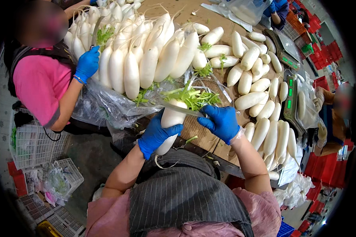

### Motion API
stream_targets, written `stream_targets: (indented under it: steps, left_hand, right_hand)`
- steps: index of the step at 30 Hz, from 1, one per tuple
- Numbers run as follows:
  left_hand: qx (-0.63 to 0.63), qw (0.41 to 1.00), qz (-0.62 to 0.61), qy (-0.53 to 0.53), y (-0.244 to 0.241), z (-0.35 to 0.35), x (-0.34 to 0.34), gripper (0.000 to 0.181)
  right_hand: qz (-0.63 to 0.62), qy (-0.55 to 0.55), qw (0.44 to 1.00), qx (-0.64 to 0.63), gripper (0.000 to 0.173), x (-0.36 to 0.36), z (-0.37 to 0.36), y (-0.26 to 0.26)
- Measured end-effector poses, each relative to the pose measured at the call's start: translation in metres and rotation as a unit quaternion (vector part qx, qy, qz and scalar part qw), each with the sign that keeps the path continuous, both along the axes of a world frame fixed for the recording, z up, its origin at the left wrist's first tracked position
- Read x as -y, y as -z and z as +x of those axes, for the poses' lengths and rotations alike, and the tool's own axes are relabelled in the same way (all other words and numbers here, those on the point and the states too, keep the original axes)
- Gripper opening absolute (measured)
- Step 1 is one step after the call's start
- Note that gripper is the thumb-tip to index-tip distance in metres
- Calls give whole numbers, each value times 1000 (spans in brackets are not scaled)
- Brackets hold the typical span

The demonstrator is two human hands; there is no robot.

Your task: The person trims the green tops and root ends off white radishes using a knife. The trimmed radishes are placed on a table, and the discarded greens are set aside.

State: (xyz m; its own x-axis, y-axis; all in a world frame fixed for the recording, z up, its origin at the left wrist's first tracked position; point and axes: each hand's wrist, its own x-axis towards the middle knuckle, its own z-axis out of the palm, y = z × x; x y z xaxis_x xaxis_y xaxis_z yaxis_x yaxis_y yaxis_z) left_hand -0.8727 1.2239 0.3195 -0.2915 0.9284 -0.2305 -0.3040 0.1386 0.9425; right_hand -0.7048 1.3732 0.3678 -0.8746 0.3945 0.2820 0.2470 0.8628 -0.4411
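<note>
My left hand point(158, 134), in a blue glove, grips a white daikon radish point(172, 117) around its middle, the root tip pointing toward my apron. In my gloved right hand point(221, 121) is the handle of a knife, whose curved blade point(181, 109) lies across the leafy end of that radish. Cut green radish stalks point(195, 97) are heaped just beyond the blade. Past them, a big pile of long daikon radishes point(148, 66) stands with root tips up. More trimmed radishes point(250, 57) lie loose on the wooden table point(203, 134) to the right.
A co-worker's blue-gloved hand point(88, 63) holds another curved knife point(97, 31) close on the left. Digital scales point(290, 97) line the right side, with another person point(329, 118) beyond. White plastic crates point(37, 145) stand on the floor at left. Clear plastic sheeting point(106, 102) hangs over the table edge.
</note>
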Motion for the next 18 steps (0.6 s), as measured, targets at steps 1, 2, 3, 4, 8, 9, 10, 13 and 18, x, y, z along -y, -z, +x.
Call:
stream_targets:
  steps: [1, 2, 3, 4, 8, 9, 10, 13, 18]
  left_hand:
    - [-15, 1000, -5, -1, -4, -1, 1, 58]
    - [-31, 999, -10, -2, -11, -2, 2, 59]
    - [-46, 999, -16, -2, -15, -3, 3, 60]
    - [-62, 998, -25, 2, -14, -5, 4, 61]
    - [-135, 991, 5, -27, -24, -4, 8, 61]
    - [-146, 989, 4, -33, -24, -6, 8, 62]
    - [-161, 986, 3, -38, -27, -8, 10, 62]
    - [-168, 975, 81, -124, -24, -14, 1, 61]
    - [162, 977, 39, -132, -12, -3, -15, 71]
  right_hand:
    - [6, 3, 1000, 5, 24, -1, -1, 0]
    - [9, 11, 1000, -6, 25, -2, 0, 3]
    - [8, 12, 1000, 4, 24, -1, 0, 3]
    - [7, 13, 1000, 14, 24, -1, 0, 2]
    - [-6, 19, 999, 28, 25, 2, -3, 0]
    - [-14, 59, 996, 71, 26, -8, 3, 15]
    - [-24, 100, 988, 111, 27, -26, 16, 42]
    - [-335, 197, 916, 102, 29, -33, 30, 65]
    - [-566, 36, 812, -140, 72, 53, 3, 34]
